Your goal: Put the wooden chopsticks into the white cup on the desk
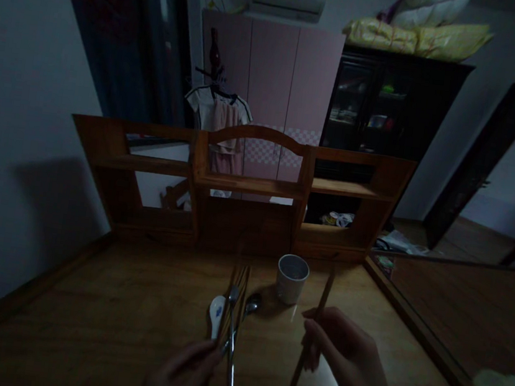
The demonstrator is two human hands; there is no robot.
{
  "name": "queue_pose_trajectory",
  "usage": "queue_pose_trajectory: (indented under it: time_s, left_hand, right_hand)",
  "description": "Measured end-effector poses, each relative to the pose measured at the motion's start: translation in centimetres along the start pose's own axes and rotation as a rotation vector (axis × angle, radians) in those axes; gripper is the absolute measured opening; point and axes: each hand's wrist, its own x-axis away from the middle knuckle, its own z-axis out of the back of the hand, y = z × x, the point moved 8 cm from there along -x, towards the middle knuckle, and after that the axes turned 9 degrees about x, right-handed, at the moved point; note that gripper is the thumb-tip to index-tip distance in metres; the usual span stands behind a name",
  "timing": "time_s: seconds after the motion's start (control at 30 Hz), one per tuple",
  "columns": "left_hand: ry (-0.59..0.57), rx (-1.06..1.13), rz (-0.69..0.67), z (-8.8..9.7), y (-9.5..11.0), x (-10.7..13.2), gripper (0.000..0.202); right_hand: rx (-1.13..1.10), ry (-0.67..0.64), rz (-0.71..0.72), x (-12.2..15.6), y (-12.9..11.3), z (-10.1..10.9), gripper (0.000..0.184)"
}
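My right hand (342, 347) pinches a wooden chopstick (296, 376) near its middle, tilted above the table to the right of a grey cup (291, 282). At the lower middle, my left hand (184, 369) is blurred but closed on another thin chopstick (229, 290) that points away from me. Just beyond the left fingers lies a pile of cutlery. In it are a white ceramic spoon (216, 310) with a blue mark, a metal fork (232, 340), a metal spoon (253, 304) and more chopsticks (243, 298). The cup stands upright; its bottom is in shadow.
The wooden table (105, 318) meets a low wooden shelf unit (252, 183) at its back edge. A white wall (21, 126) borders the left side. To the right, a raised wooden edge (418, 338) runs along the table. The room is dim.
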Motion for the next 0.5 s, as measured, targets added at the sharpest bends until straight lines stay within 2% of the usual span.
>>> queue_pose_trajectory:
  time_s: [0.13,0.2,0.27,0.33,0.43,0.5]
  left_hand:
    - [0.075,-0.293,-0.086,6.4,-1.9,-4.1,0.042]
    - [0.068,-0.403,-0.063,7.5,-3.2,-5.4,0.041]
    - [0.051,-0.486,-0.056,7.3,-3.6,-6.0,0.038]
    - [0.03,-0.563,-0.069,6.3,-3.1,-5.9,0.033]
    - [0.115,-0.73,-0.172,4.8,-0.5,-4.8,0.029]
    - [0.183,-0.819,-0.298,3.1,1.7,-4.0,0.032]
  right_hand:
    - [-0.048,0.059,-0.029,-0.1,1.9,1.6,0.03]
    - [-0.08,0.072,-0.059,0.0,2.8,1.9,0.034]
    - [-0.107,0.064,-0.099,0.3,3.4,1.8,0.039]
    - [-0.107,0.052,-0.126,0.5,3.8,1.7,0.042]
    - [-0.083,0.064,-0.157,0.9,4.4,1.9,0.047]
    - [-0.078,0.063,-0.182,1.1,4.9,2.2,0.053]
